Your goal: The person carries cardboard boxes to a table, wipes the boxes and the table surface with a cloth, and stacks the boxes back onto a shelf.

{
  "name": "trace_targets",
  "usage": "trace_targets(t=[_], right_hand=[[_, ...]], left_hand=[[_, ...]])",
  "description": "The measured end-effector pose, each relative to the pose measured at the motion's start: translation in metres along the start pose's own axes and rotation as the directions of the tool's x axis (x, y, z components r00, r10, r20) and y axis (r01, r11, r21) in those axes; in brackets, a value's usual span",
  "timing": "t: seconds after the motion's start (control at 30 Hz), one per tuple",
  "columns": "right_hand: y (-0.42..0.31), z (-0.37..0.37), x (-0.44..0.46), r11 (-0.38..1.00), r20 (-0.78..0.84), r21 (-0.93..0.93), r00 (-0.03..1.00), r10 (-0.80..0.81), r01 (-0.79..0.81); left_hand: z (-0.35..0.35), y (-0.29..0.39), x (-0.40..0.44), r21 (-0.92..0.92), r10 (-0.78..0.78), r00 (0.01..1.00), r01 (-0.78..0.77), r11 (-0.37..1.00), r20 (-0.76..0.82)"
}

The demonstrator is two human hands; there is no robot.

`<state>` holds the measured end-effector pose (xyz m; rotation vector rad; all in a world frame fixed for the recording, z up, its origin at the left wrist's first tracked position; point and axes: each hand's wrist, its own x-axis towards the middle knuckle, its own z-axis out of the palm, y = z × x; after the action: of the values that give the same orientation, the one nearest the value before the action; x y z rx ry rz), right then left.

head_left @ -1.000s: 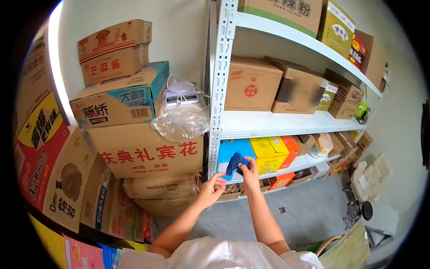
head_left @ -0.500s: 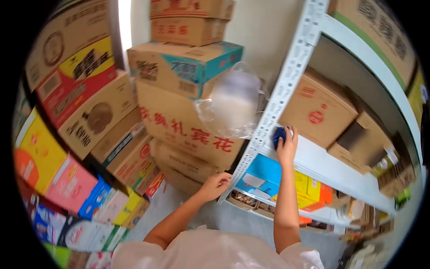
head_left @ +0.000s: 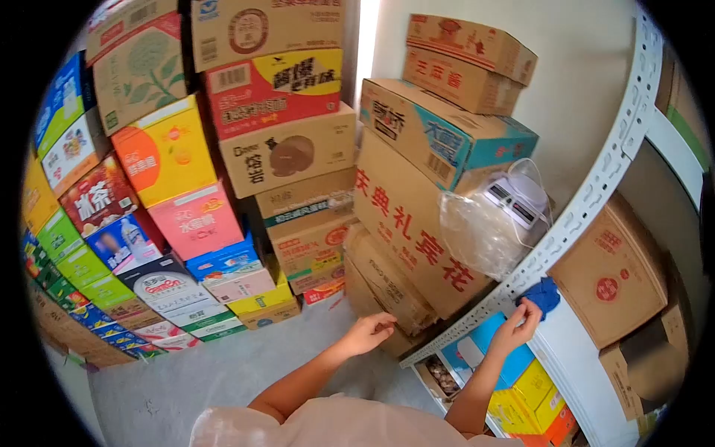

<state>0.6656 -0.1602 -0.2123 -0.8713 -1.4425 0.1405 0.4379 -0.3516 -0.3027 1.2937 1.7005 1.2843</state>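
Observation:
My right hand (head_left: 523, 322) is at the shelf edge, its fingers closed on a crumpled dark blue cloth (head_left: 544, 296). The cloth rests against the white shelf board (head_left: 570, 346), beside the perforated upright. My left hand (head_left: 370, 332) hangs in front of the stacked cartons with its fingers curled in, and no object shows in it. Behind it stands a brown carton (head_left: 387, 279). Above and left of the cloth, a white kitchen scale (head_left: 514, 197) in clear plastic sits by the large carton with red lettering (head_left: 406, 223).
A perforated white shelf post (head_left: 596, 186) rises on the right. A brown box (head_left: 614, 268) stands on the shelf, with blue (head_left: 510, 365) and yellow boxes (head_left: 532, 387) below. Several stacks of cartons (head_left: 290, 149) line the left. Grey floor (head_left: 194, 380) lies beneath.
The view has turned left, so the cartons and shelf appear farther right. My right hand stays at the blue cloth, which now shows more. My left hand is farther from the shelf post.

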Motion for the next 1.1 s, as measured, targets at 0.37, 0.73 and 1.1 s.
trace_targets(t=[0.37,0.73,1.1], right_hand=[[-0.113,0.085,-0.077,0.859,0.602,0.447,0.794,-0.083,-0.249],[-0.215,0.130,-0.140,0.801,0.754,0.521,0.599,-0.269,-0.297],[-0.344,0.171,-0.235,0.689,0.773,0.635,0.305,-0.557,-0.351]], left_hand=[[-0.089,-0.016,-0.064,0.066,0.007,0.978,0.007,0.998,-0.209],[-0.186,-0.036,-0.142,0.060,-0.023,0.919,0.050,0.997,-0.393],[-0.277,-0.071,-0.256,0.052,-0.031,0.809,0.076,0.996,-0.587]])
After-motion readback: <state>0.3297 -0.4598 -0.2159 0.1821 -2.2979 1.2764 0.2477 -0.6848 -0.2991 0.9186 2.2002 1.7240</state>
